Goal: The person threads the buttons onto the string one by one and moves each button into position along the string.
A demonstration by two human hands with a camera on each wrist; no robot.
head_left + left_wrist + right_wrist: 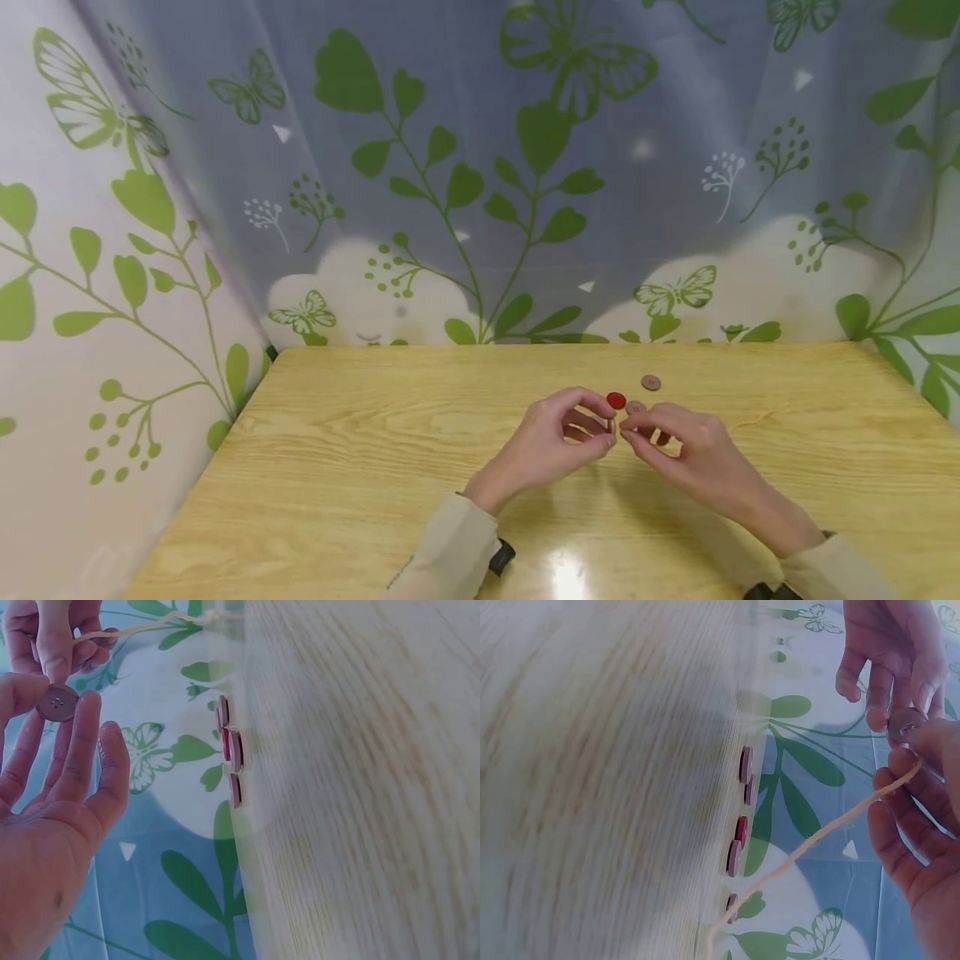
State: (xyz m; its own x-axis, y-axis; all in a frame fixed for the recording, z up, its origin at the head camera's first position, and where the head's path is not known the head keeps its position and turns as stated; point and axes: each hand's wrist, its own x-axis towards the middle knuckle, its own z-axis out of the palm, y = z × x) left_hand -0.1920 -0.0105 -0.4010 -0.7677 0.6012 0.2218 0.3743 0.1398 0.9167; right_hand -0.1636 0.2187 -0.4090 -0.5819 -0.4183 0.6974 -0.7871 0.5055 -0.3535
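My left hand (551,437) pinches a round brown button (58,703) between thumb and fingertip, above the wooden table. Small holes show in the middle of its face in the left wrist view. Right up against it is my right hand (701,458), pinching a pale orange yarn (802,844) near its end, fingertips at the button. From those fingers the yarn trails away in the right wrist view. Beyond the hands a red button (616,401) lies beside a brown button (635,408), partly hidden by the right fingers. Farther back lies another brown button (651,382).
The wooden table (337,467) carries the loose buttons just past my fingertips. A patterned curtain (465,233) with leaves and butterflies hangs along its back edge, and another patterned sheet (90,350) runs down the left side.
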